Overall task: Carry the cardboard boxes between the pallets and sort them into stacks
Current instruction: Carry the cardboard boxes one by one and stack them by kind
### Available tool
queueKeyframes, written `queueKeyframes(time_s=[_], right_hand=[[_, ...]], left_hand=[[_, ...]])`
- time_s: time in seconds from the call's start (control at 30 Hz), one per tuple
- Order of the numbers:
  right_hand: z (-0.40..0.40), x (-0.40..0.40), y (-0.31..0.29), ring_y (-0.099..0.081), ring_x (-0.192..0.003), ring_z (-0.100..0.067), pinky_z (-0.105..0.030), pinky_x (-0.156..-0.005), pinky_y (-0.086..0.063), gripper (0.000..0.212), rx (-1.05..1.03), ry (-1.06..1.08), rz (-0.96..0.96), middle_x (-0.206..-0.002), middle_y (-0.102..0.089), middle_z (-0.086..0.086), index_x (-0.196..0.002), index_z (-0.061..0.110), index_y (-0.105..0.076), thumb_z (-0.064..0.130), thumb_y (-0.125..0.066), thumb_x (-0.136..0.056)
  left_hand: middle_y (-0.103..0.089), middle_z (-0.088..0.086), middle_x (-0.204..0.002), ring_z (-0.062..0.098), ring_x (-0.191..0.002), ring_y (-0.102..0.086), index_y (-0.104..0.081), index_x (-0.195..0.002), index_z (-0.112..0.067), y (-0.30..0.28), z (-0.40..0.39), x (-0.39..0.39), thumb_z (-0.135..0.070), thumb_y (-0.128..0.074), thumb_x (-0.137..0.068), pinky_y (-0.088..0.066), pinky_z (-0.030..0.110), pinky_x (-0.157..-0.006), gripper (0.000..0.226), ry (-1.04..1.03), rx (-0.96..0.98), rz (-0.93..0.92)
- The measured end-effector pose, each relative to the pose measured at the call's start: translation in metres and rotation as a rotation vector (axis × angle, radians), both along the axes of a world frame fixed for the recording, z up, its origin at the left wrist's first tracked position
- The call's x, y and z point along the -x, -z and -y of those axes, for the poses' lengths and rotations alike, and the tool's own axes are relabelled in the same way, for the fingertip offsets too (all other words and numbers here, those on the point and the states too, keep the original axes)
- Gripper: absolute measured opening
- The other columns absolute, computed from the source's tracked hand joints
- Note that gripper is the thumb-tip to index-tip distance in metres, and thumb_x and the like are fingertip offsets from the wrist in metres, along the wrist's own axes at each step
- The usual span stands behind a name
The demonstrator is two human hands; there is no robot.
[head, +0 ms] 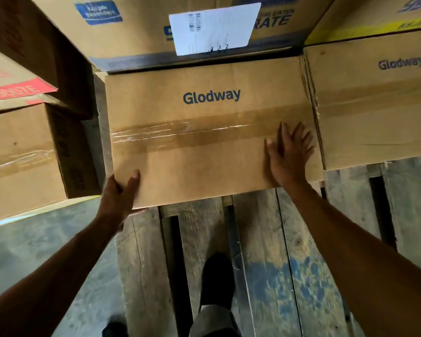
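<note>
A taped cardboard box marked "Glodway" lies flat on a wooden pallet straight ahead of me. My left hand grips its near left corner, thumb on top and fingers under the edge. My right hand lies flat on the box's top near the right edge, fingers spread. A second "Glodway" box sits tight against its right side. Behind it, a larger box with a white label rests partly over its far edge.
To the left stand stacked boxes, one with red print. A yellow-striped box sits at the back right. Grey concrete floor lies lower left. My shoe stands on the pallet slats, with gaps between them.
</note>
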State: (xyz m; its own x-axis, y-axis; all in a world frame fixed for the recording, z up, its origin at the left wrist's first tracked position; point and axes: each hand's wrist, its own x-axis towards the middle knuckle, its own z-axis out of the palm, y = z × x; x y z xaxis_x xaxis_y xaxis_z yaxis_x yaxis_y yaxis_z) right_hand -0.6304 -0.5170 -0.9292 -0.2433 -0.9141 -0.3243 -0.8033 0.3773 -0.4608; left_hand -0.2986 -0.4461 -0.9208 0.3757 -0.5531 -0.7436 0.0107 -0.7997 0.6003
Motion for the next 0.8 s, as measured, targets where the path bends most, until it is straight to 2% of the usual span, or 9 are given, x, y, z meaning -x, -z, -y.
queueKeyframes(time_s=[0.1,0.3,0.37,0.43,0.5,0.57,0.6,0.67,0.8], right_hand=[[0.012,0.003,0.007,0.012,-0.146,-0.035,-0.05,-0.114,0.012,0.059,0.002,0.009,-0.034,-0.16,0.006,-0.013,-0.151,0.024,-0.019,0.039,-0.041,-0.099],[0.025,0.015,-0.001,0.009,-0.146,-0.036,-0.052,-0.115,0.007,0.061,-0.079,-0.084,-0.125,-0.16,0.007,-0.014,-0.152,0.023,-0.014,0.038,-0.041,-0.099],[0.022,0.013,-0.006,-0.001,-0.146,-0.036,-0.054,-0.116,0.0,0.06,-0.109,-0.076,-0.151,-0.16,-0.004,-0.015,-0.151,0.019,-0.021,0.039,-0.042,-0.098],[0.014,-0.01,-0.02,-0.021,-0.141,-0.038,-0.057,-0.114,-0.015,0.056,-0.085,-0.083,-0.162,-0.153,-0.027,-0.018,-0.143,0.013,-0.037,0.042,-0.043,-0.095],[0.001,-0.053,-0.038,-0.035,-0.132,-0.039,-0.054,-0.108,-0.027,0.058,-0.028,-0.13,-0.119,-0.141,-0.043,-0.02,-0.133,0.008,-0.047,0.043,-0.037,-0.087],[-0.019,-0.102,-0.053,-0.031,-0.137,-0.037,-0.047,-0.109,-0.023,0.062,-0.012,-0.164,-0.032,-0.144,-0.042,-0.017,-0.136,0.009,-0.046,0.042,-0.033,-0.085],[-0.029,-0.13,-0.058,-0.028,-0.14,-0.035,-0.046,-0.111,-0.021,0.064,-0.013,-0.178,0.02,-0.148,-0.039,-0.015,-0.139,0.01,-0.044,0.043,-0.033,-0.086],[-0.047,-0.199,-0.062,-0.029,-0.141,-0.034,-0.046,-0.112,-0.022,0.065,0.001,-0.248,0.117,-0.147,-0.041,-0.015,-0.14,0.01,-0.043,0.046,-0.034,-0.087],[-0.073,-0.348,-0.048,-0.048,-0.128,-0.033,-0.048,-0.106,-0.039,0.064,0.023,-0.333,0.274,-0.135,-0.054,-0.017,-0.135,0.007,-0.051,0.05,-0.038,-0.088]], left_hand=[[-0.055,0.009,-0.119,0.028,-0.098,-0.06,-0.043,-0.135,-0.013,0.005,0.006,0.0,-0.039,-0.056,-0.092,-0.058,0.034,-0.05,0.052,-0.027,0.034,0.036],[-0.053,0.008,-0.123,0.026,-0.102,-0.056,-0.04,-0.138,-0.016,0.013,0.016,0.005,-0.04,-0.052,-0.094,-0.053,0.038,-0.067,0.051,0.042,0.038,0.023],[-0.051,0.009,-0.132,0.025,-0.108,-0.053,-0.035,-0.142,-0.017,0.009,0.017,0.003,-0.047,-0.051,-0.093,-0.05,0.04,-0.081,0.06,0.086,-0.014,0.045],[-0.046,0.009,-0.142,0.026,-0.121,-0.05,-0.03,-0.147,-0.021,-0.003,0.01,-0.01,-0.059,-0.054,-0.085,-0.05,0.039,-0.087,0.077,0.09,-0.033,0.036],[-0.049,0.004,-0.141,0.022,-0.125,-0.05,-0.038,-0.143,-0.022,-0.02,-0.005,-0.032,-0.071,-0.055,-0.076,-0.05,0.037,-0.091,0.085,0.132,0.002,0.034],[-0.052,-0.002,-0.132,0.018,-0.122,-0.05,-0.045,-0.138,-0.018,-0.037,-0.022,-0.06,-0.058,-0.052,-0.086,-0.044,0.032,-0.095,0.066,0.17,0.033,0.121],[-0.053,0.002,-0.132,0.02,-0.122,-0.05,-0.045,-0.137,-0.014,-0.044,-0.032,-0.079,-0.049,-0.051,-0.091,-0.042,0.032,-0.096,0.058,0.162,0.034,0.169],[-0.051,0.008,-0.138,0.024,-0.125,-0.05,-0.044,-0.139,-0.012,-0.056,-0.057,-0.135,-0.044,-0.051,-0.093,-0.042,0.036,-0.102,0.056,0.134,0.019,0.242],[-0.048,0.009,-0.143,0.026,-0.131,-0.045,-0.043,-0.141,-0.012,-0.051,-0.101,-0.277,-0.046,-0.053,-0.092,-0.035,0.037,-0.105,0.06,0.064,-0.018,0.446]])
